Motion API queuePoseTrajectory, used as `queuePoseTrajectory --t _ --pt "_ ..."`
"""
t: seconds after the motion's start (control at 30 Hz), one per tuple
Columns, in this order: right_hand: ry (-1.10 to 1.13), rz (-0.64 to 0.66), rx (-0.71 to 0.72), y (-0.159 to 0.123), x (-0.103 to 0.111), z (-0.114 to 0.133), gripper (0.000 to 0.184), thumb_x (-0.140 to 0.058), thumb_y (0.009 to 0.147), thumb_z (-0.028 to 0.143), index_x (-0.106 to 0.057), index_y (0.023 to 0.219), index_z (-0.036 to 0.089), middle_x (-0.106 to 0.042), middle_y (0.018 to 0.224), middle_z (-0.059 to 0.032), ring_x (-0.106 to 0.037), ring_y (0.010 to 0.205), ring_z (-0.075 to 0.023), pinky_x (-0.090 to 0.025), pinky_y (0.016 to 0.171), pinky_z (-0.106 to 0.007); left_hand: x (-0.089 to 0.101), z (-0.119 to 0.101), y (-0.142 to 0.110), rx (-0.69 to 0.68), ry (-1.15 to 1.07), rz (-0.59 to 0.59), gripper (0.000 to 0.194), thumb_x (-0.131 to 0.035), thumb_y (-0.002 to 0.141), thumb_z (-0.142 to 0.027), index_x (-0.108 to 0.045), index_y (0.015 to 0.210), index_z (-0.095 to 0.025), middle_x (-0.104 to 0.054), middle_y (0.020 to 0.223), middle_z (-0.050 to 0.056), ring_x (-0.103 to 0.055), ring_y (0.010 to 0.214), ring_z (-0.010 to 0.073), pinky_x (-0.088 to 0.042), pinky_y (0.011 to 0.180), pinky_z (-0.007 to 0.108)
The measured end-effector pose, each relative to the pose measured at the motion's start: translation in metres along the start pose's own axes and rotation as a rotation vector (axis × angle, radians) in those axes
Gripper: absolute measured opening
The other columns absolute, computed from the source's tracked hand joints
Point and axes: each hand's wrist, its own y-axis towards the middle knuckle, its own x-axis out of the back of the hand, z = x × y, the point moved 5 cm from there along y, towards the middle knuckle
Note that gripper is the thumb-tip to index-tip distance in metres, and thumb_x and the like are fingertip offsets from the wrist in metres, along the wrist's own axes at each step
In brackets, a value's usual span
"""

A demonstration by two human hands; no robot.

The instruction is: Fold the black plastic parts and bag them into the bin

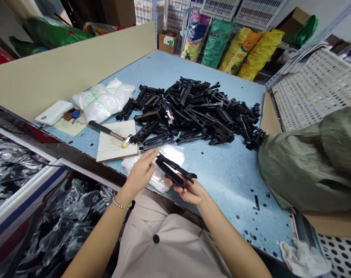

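A black, hinged, stapler-like piece [171, 168] is held over the table's front edge, its two long arms spread apart in a narrow V. My right hand [191, 192] grips its right end from below, fingers wrapped under it. My left hand [142, 170] has its fingertips and thumb closed at the piece's upper left end. Beneath them lie white plastic bags [161, 178]. Just beyond is a large heap of similar black pieces [193, 112]. Left of the heap, a hammer [107, 130] with a black handle and yellowish face rests on a pale square board [117, 143].
Plastic-wrapped bundles [98, 102], a white power bank [54, 112] and a yellow note [70, 126] lie at the left. A green sack [308, 162] stands at the right. Black bits are scattered on the blue table [221, 185]. Bins of black, bagged items [68, 220] stand below left.
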Motion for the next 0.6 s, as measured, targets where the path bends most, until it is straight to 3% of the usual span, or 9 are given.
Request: queuePoseTrajectory --t 0.07,0.17,0.27,0.33,0.4,0.53,0.6 --pt "-0.026 -0.018 0.061 0.004 0.000 0.000 0.031 -0.068 0.081 0.035 -0.059 0.100 0.013 -0.064 0.080 -0.0047 -0.054 0.052 -0.0062 -0.041 0.036 -0.011 -0.003 -0.026 -0.016 -0.129 -0.030 0.097 0.054 -0.039 0.088 -0.009 -0.045 0.141 -0.021 -0.048 0.143 0.009 -0.045 0.131 0.0226 -0.036 0.113 0.044" --pt "-0.240 -0.201 0.285 0.005 -0.002 0.009 0.042 -0.069 0.078 0.034 -0.052 0.113 0.018 -0.061 0.076 0.0001 -0.055 0.052 -0.0096 -0.042 0.038 -0.016 -0.010 -0.055 -0.038 -0.222 -0.128 0.250 0.057 -0.037 0.090 -0.008 -0.039 0.144 -0.027 -0.046 0.145 0.007 -0.044 0.133 0.0203 -0.039 0.112 0.040" --pt "-0.549 -0.419 0.528 -0.001 -0.010 0.017 0.062 -0.066 0.077 0.025 -0.037 0.132 0.025 -0.059 0.079 0.0041 -0.054 0.058 -0.0101 -0.045 0.049 -0.020 -0.016 -0.061 -0.048 -0.184 -0.158 0.326 0.058 -0.039 0.089 -0.008 -0.041 0.143 -0.029 -0.047 0.144 0.007 -0.048 0.130 0.0205 -0.044 0.108 0.038" --pt "-0.684 -0.467 0.590 -0.006 -0.020 0.014 0.052 -0.062 0.078 0.022 -0.042 0.126 0.026 -0.060 0.084 0.0031 -0.055 0.066 -0.0110 -0.047 0.057 -0.022 -0.016 -0.060 -0.051 -0.158 -0.108 0.361 0.057 -0.046 0.087 -0.012 -0.043 0.142 -0.028 -0.047 0.144 0.008 -0.049 0.129 0.0229 -0.045 0.107 0.039" --pt "-0.737 -0.375 0.558 -0.012 -0.035 0.005 0.032 -0.060 0.079 0.024 -0.051 0.109 0.024 -0.060 0.085 0.0021 -0.056 0.071 -0.0125 -0.048 0.062 -0.024 -0.004 -0.062 -0.055 -0.143 -0.054 0.357 0.050 -0.052 0.087 -0.019 -0.051 0.136 -0.028 -0.053 0.138 0.009 -0.053 0.124 0.0245 -0.046 0.105 0.041" --pt "-0.871 0.064 0.318 -0.021 -0.066 -0.003 0.020 -0.060 0.084 0.032 -0.057 0.101 0.022 -0.063 0.081 0.0002 -0.061 0.075 -0.0155 -0.050 0.070 -0.029 0.055 -0.058 -0.079 0.016 0.053 0.336 0.034 -0.056 0.087 -0.034 -0.065 0.119 -0.037 -0.068 0.117 0.002 -0.064 0.109 0.0249 -0.052 0.096 0.036" --pt "-1.072 0.031 0.388 -0.020 -0.062 0.023 0.022 -0.056 0.087 0.032 -0.061 0.105 0.022 -0.066 0.092 -0.0036 -0.063 0.087 -0.0184 -0.050 0.079 -0.033 0.082 -0.038 -0.097 0.170 0.136 0.390 0.033 -0.060 0.082 -0.042 -0.068 0.114 -0.041 -0.071 0.115 -0.002 -0.065 0.107 0.0268 -0.052 0.094 0.034"
